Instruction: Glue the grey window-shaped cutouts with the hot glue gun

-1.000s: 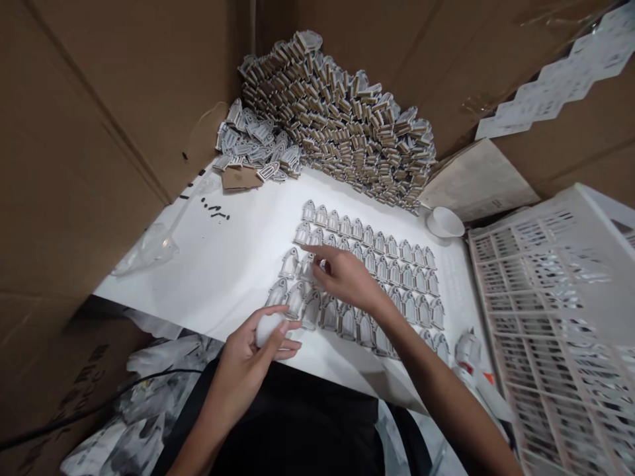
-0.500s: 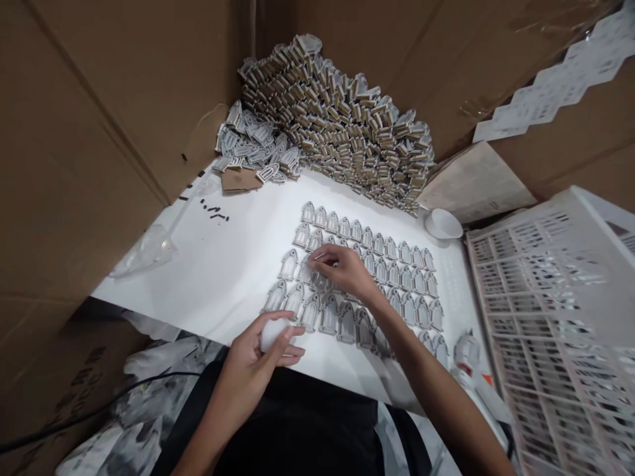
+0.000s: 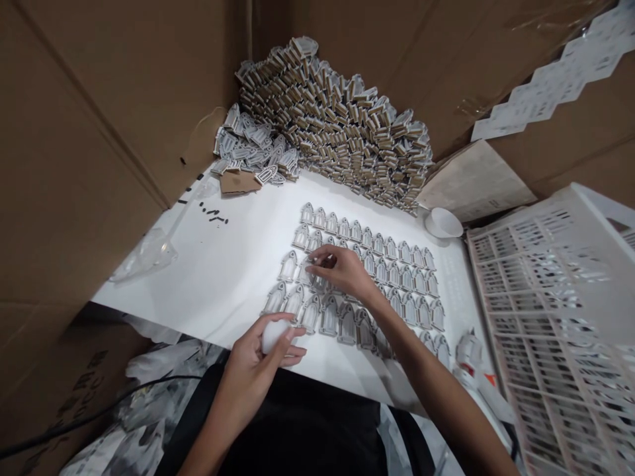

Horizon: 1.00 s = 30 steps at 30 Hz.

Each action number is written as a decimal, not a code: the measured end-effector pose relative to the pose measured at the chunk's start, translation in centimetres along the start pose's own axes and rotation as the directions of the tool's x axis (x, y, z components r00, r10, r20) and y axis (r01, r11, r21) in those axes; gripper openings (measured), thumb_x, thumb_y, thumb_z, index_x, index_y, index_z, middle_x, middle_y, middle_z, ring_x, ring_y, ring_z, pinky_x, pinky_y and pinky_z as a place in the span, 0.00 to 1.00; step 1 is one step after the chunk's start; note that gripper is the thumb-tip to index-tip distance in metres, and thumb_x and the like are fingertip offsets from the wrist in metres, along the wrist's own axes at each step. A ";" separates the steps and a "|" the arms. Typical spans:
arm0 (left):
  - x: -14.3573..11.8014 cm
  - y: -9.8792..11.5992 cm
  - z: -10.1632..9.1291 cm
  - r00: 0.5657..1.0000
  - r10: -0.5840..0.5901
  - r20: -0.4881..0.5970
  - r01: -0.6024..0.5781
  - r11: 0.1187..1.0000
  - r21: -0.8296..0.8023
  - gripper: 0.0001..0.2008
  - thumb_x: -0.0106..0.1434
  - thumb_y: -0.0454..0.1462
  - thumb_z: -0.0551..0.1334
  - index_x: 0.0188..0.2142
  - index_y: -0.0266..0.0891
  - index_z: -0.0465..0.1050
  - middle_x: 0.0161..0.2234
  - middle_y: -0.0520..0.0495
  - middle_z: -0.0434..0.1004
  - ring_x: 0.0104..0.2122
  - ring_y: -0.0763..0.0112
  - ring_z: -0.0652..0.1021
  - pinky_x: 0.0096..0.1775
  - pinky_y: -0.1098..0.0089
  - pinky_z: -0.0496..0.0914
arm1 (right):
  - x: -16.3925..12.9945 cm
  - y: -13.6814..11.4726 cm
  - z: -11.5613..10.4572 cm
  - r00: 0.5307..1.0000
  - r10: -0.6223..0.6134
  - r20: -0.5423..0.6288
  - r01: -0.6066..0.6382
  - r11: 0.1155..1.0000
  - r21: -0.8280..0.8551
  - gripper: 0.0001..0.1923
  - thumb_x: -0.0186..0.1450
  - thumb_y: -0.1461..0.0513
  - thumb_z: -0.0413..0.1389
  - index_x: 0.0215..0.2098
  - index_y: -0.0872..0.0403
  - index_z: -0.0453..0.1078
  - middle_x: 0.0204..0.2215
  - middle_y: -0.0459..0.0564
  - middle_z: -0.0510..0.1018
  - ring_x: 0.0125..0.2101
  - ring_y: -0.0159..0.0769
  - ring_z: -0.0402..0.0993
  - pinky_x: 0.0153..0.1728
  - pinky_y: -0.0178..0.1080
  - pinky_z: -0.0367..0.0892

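Rows of small arch-shaped cutouts (image 3: pixel 381 268) lie flat on the white board (image 3: pixel 233 264), in four or five neat lines running away to the right of the right hand (image 3: pixel 342 272). Judging by the layout, the grid looks well filled; bare board remains only to the left of the hands.

Right hand: fingers drawn together, tips pinching or pressing one cutout at the left end of the middle rows; which exactly, cannot tell.

Left hand (image 3: pixel 258 360): curled around a small white rounded object (image 3: pixel 274 334), held at the board's near edge, just below the nearest row.

Beyond the right hand, a large heap of stacked cutouts (image 3: pixel 342 125) banks against the cardboard wall (image 3: pixel 99 119), with a smaller loose pile (image 3: pixel 253 149) to its left.

Containers: small white cup (image 3: pixel 443 223) past the far right end of the rows, contents not visible. White slatted crate (image 3: pixel 560 297) far right, interior unreadable. A glue gun (image 3: pixel 471 360) lies near the right forearm.
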State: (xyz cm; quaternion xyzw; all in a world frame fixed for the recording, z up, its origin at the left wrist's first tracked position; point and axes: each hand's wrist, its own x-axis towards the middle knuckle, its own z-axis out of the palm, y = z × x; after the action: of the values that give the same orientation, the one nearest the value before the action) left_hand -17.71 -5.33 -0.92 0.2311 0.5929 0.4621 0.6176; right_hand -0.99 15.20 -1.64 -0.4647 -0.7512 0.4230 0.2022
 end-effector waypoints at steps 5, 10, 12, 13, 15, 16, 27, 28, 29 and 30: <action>0.6 0.0 1.0 0.999 0.007 0.042 -0.006 1.000 -0.029 0.23 0.66 0.54 0.72 0.48 0.39 0.77 0.48 0.39 0.90 0.41 0.55 0.90 0.47 0.58 0.86 | -3.4 -3.0 -1.7 0.996 -0.010 0.091 0.010 1.000 0.001 0.16 0.66 0.51 0.71 0.48 0.48 0.83 0.38 0.46 0.86 0.29 0.34 0.75 0.31 0.37 0.66; 1.5 0.0 2.4 0.992 0.015 0.122 -0.010 0.999 -0.035 0.21 0.64 0.53 0.75 0.43 0.41 0.77 0.35 0.49 0.88 0.38 0.55 0.90 0.45 0.60 0.86 | -8.4 -4.7 -2.6 0.951 -0.053 0.306 0.003 0.987 0.163 0.06 0.71 0.54 0.68 0.43 0.45 0.85 0.39 0.44 0.87 0.35 0.35 0.79 0.35 0.36 0.69; 1.9 0.1 3.0 0.988 0.006 0.155 -0.003 1.000 -0.019 0.20 0.64 0.52 0.75 0.41 0.40 0.78 0.33 0.50 0.87 0.37 0.56 0.90 0.44 0.62 0.86 | -9.6 -4.2 -2.6 0.964 0.000 0.267 -0.055 0.979 0.197 0.05 0.71 0.55 0.68 0.40 0.46 0.85 0.38 0.44 0.87 0.34 0.34 0.79 0.34 0.36 0.69; 2.0 0.1 3.3 0.986 0.000 0.166 0.002 1.000 -0.011 0.19 0.63 0.52 0.75 0.41 0.40 0.78 0.32 0.50 0.87 0.37 0.57 0.90 0.44 0.62 0.86 | -10.0 -3.9 -2.6 0.969 0.035 0.245 -0.088 0.974 0.208 0.05 0.70 0.55 0.69 0.40 0.46 0.85 0.38 0.44 0.87 0.34 0.34 0.79 0.33 0.35 0.68; 2.3 0.1 3.9 0.983 -0.016 0.181 0.017 1.000 -0.005 0.19 0.63 0.51 0.76 0.41 0.40 0.79 0.32 0.51 0.87 0.36 0.57 0.90 0.44 0.63 0.86 | -10.4 -3.1 -2.8 0.970 0.101 0.223 -0.153 0.961 0.232 0.05 0.69 0.56 0.70 0.39 0.47 0.85 0.36 0.44 0.86 0.32 0.33 0.77 0.30 0.35 0.66; 2.4 0.1 4.1 0.981 -0.024 0.191 0.026 1.000 -0.008 0.20 0.62 0.51 0.76 0.43 0.40 0.79 0.32 0.50 0.87 0.37 0.57 0.90 0.45 0.62 0.86 | -10.4 -2.8 -2.9 0.968 0.124 0.218 -0.178 0.952 0.248 0.05 0.69 0.56 0.70 0.39 0.48 0.84 0.35 0.45 0.86 0.31 0.33 0.77 0.29 0.34 0.66; 1.6 1.1 5.1 0.987 -0.102 0.121 0.113 0.990 -0.086 0.26 0.66 0.53 0.73 0.54 0.37 0.76 0.52 0.37 0.88 0.47 0.49 0.89 0.55 0.54 0.83 | -5.2 0.2 -3.2 0.997 0.038 -0.062 -0.029 0.989 0.147 0.10 0.71 0.54 0.67 0.47 0.49 0.83 0.40 0.48 0.88 0.34 0.35 0.81 0.34 0.37 0.73; 1.6 1.1 5.0 0.988 -0.104 0.114 0.114 0.990 -0.084 0.26 0.66 0.53 0.73 0.54 0.37 0.76 0.52 0.37 0.89 0.47 0.49 0.89 0.54 0.55 0.83 | -4.8 0.4 -2.8 0.998 0.023 -0.055 -0.015 0.991 0.134 0.09 0.71 0.55 0.66 0.46 0.49 0.83 0.39 0.47 0.88 0.33 0.35 0.81 0.34 0.37 0.72; 1.6 1.1 5.0 0.988 -0.105 0.109 0.114 0.990 -0.080 0.26 0.65 0.53 0.73 0.53 0.37 0.76 0.51 0.37 0.89 0.46 0.49 0.89 0.53 0.55 0.84 | -4.5 0.6 -2.5 0.999 0.016 -0.047 -0.010 0.992 0.123 0.08 0.71 0.55 0.66 0.45 0.49 0.83 0.38 0.47 0.88 0.32 0.34 0.80 0.34 0.38 0.72; 1.6 1.0 5.0 0.989 -0.107 0.106 0.115 0.991 -0.075 0.26 0.65 0.53 0.73 0.53 0.37 0.77 0.51 0.37 0.89 0.46 0.49 0.89 0.53 0.55 0.84 | -4.3 0.8 -2.3 0.999 0.018 -0.039 -0.013 0.993 0.113 0.07 0.72 0.56 0.65 0.45 0.49 0.83 0.38 0.47 0.88 0.31 0.34 0.79 0.33 0.38 0.71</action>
State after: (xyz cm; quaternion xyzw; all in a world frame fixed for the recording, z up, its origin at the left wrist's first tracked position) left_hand -13.52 -2.19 0.04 0.1958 0.5536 0.4380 0.6807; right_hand 3.09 12.67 -0.64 -0.4668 -0.7182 0.4569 0.2398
